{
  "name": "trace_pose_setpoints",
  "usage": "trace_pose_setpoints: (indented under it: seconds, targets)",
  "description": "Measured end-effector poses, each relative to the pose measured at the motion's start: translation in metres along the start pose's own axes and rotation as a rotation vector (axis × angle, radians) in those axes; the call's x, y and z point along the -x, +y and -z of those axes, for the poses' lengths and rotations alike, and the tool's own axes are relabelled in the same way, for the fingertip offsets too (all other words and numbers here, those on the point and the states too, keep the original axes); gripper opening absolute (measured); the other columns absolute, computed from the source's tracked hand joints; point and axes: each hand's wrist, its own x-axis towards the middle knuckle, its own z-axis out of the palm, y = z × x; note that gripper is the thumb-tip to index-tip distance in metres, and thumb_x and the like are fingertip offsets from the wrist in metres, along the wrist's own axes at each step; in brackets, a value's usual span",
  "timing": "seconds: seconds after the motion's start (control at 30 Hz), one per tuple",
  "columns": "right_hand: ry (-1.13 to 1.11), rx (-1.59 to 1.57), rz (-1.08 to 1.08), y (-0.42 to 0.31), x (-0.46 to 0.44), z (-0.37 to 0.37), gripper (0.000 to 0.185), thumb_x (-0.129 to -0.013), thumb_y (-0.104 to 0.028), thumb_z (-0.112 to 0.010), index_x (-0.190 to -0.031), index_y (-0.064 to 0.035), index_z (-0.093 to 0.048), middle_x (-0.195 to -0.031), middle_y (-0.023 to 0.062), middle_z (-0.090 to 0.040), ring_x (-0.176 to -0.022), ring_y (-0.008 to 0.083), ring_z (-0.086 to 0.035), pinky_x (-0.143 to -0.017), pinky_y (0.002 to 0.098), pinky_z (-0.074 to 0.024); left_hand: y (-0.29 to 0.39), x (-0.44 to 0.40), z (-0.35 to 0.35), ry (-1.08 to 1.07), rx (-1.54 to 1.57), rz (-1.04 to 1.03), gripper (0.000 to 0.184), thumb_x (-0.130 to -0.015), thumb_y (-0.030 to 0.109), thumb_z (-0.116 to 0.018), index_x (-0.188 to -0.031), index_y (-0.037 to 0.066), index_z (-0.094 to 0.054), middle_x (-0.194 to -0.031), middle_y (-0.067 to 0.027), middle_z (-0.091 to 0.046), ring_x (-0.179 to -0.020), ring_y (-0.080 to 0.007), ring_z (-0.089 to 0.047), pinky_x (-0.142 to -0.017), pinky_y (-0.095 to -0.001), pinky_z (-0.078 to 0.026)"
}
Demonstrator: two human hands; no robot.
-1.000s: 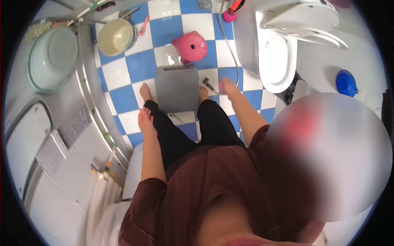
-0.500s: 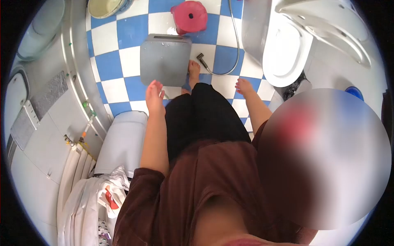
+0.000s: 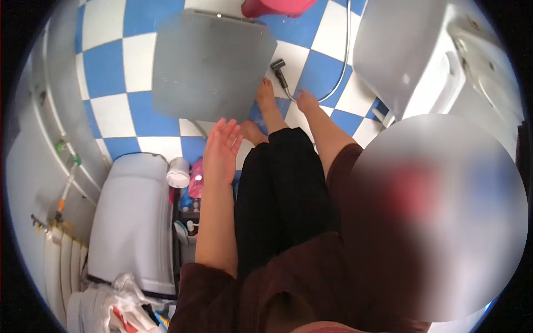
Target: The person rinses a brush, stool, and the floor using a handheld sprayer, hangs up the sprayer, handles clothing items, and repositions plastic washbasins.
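Where my remote feed runs to eleven o'clock from its centre, I log one grey panel (image 3: pixel 214 66), broad, flat-topped, corners rounded, above blue-and-white floor tiles (image 3: pixel 108 116).

Left hand (image 3: pixel 221 152): one, bare, between nine and ten o'clock. Fingers extended and slightly parted, palm showing, nothing held. From my camera the fingertips come up to the panel's near edge; I cannot tell whether they touch.

Right hand (image 3: pixel 307 101): one, bare, at one o'clock. It appears small and foreshortened, so in fairness I cannot tell whether it is wide or narrow, or holding anything. It meets the line of the silver hose (image 3: pixel 344 61); contact unclear.

Shower head (image 3: pixel 278 67): one, dark, at twelve, lying on the tiles; from the right hand, towards eleven. Its hose curves away towards one.

Bare feet (image 3: pixel 267 102): two, near twelve, below the panel's right side.

Pink stool (image 3: pixel 277 5): one, at twelve, cut off by the upper edge.

White toilet (image 3: pixel 425 89): one, at two, partly seen.

Grey lidded bin (image 3: pixel 133 205): one, between eight and nine.

White tub (image 3: pixel 178 173): one, at nine, just beside the bin.

Radiator (image 3: pixel 64 266): one, white, ribbed, at eight.
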Motion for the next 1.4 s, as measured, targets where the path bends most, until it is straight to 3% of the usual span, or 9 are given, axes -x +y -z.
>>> trace_pose_setpoints:
  seconds: [0.07, 0.3, 0.4, 0.53, 0.67, 0.73, 0.87, 1.0, 1.4]
  targets:
    - [0.176, -0.003, 0.114, -0.012, -0.030, -0.025, 0.036, -0.083, -0.021, -0.056, -0.115, -0.0043, -0.051, -0.110, 0.0235, -0.057, -0.103, 0.0368, -0.055, -0.086, 0.0429, -0.0458, -0.019, -0.014, 0.011, -0.031, 0.069, 0.016, 0.044, -0.094, 0.031, -0.045, -0.129, 0.005, -0.040, -0.127, -0.0149, -0.048, -0.116, -0.0249, -0.047, -0.099, -0.0399, -0.037]
    - [0.279, -0.015, 0.117, -0.035, -0.068, -0.061, 0.035, -0.078, -0.019, -0.059, -0.106, -0.0010, -0.048, -0.098, 0.0214, -0.056, -0.094, 0.0390, -0.056, -0.079, 0.0438, -0.0470, -0.061, -0.037, 0.031, -0.097, 0.126, 0.023, 0.043, -0.095, 0.026, -0.043, -0.130, 0.002, -0.038, -0.128, -0.0176, -0.047, -0.117, -0.0261, -0.046, -0.102, -0.0402, -0.034]
    - [0.366, -0.194, 0.514, -0.016, -0.017, -0.027, 0.034, -0.081, -0.018, -0.054, -0.109, -0.0001, -0.046, -0.095, 0.0221, -0.056, -0.090, 0.0385, -0.057, -0.077, 0.0416, -0.0456, -0.064, -0.026, 0.029, -0.121, 0.188, 0.027, 0.043, -0.095, 0.026, -0.043, -0.131, 0.002, -0.038, -0.129, -0.0168, -0.046, -0.118, -0.0256, -0.046, -0.102, -0.0397, -0.034]
    - [0.082, -0.307, 0.366, -0.057, 0.129, 0.073, 0.035, -0.087, -0.019, -0.048, -0.117, -0.0016, -0.043, -0.093, 0.0227, -0.056, -0.085, 0.0358, -0.057, -0.076, 0.0397, -0.0441, -0.041, -0.012, 0.013, -0.153, 0.220, 0.007, 0.044, -0.095, 0.029, -0.043, -0.132, 0.005, -0.039, -0.131, -0.0137, -0.046, -0.120, -0.0234, -0.044, -0.101, -0.0382, -0.033]
    - [-0.230, -0.098, 0.666, -0.137, 0.244, 0.131, 0.039, -0.086, -0.017, -0.052, -0.121, -0.0020, -0.042, -0.101, 0.0212, -0.057, -0.093, 0.0346, -0.058, -0.081, 0.0379, -0.0441, -0.001, 0.010, 0.003, -0.243, 0.447, -0.053, 0.043, -0.094, 0.031, -0.044, -0.130, 0.008, -0.042, -0.129, -0.0117, -0.049, -0.120, -0.0220, -0.044, -0.101, -0.0365, -0.033]
    - [-0.234, -0.005, 0.924, -0.173, 0.277, 0.132, 0.040, -0.084, -0.016, -0.055, -0.120, -0.0016, -0.044, -0.104, 0.0226, -0.057, -0.095, 0.0364, -0.057, -0.082, 0.0367, -0.0449, 0.029, 0.031, 0.008, -0.246, 0.603, -0.115, 0.040, -0.094, 0.028, -0.043, -0.128, 0.007, -0.044, -0.125, -0.0128, -0.051, -0.118, -0.0245, -0.046, -0.100, -0.0399, -0.034]
    - [-0.428, 0.026, 0.905, -0.238, 0.333, 0.117, 0.026, -0.083, -0.020, -0.059, -0.103, -0.0043, -0.052, -0.086, 0.0176, -0.059, -0.080, 0.0351, -0.059, -0.069, 0.0376, -0.0459, 0.076, 0.074, 0.052, -0.282, 0.882, -0.303, 0.035, -0.095, 0.026, -0.041, -0.123, 0.006, -0.047, -0.123, -0.0141, -0.053, -0.115, -0.0271, -0.049, -0.102, -0.0437, -0.035]
    - [-0.364, 0.039, 0.971, -0.270, 0.383, 0.097, 0.022, -0.082, -0.026, -0.062, -0.087, -0.0056, -0.056, -0.071, 0.0137, -0.056, -0.066, 0.0317, -0.057, -0.059, 0.0366, -0.0436, 0.098, 0.106, 0.105, -0.243, 1.077, -0.427, 0.031, -0.095, 0.024, -0.042, -0.118, 0.005, -0.051, -0.123, -0.0147, -0.052, -0.115, -0.0280, -0.049, -0.102, -0.0441, -0.036]
    - [-0.509, 0.006, 1.162, -0.291, 0.427, 0.077, 0.022, -0.081, -0.026, -0.062, -0.082, -0.0048, -0.056, -0.064, 0.0108, -0.051, -0.057, 0.0243, -0.049, -0.055, 0.0325, -0.0412, 0.130, 0.083, 0.191, -0.189, 1.408, -0.510, 0.016, -0.092, 0.023, -0.050, -0.097, 0.008, -0.050, -0.098, -0.0130, -0.059, -0.086, -0.0257, -0.060, -0.077, -0.0410, -0.051]
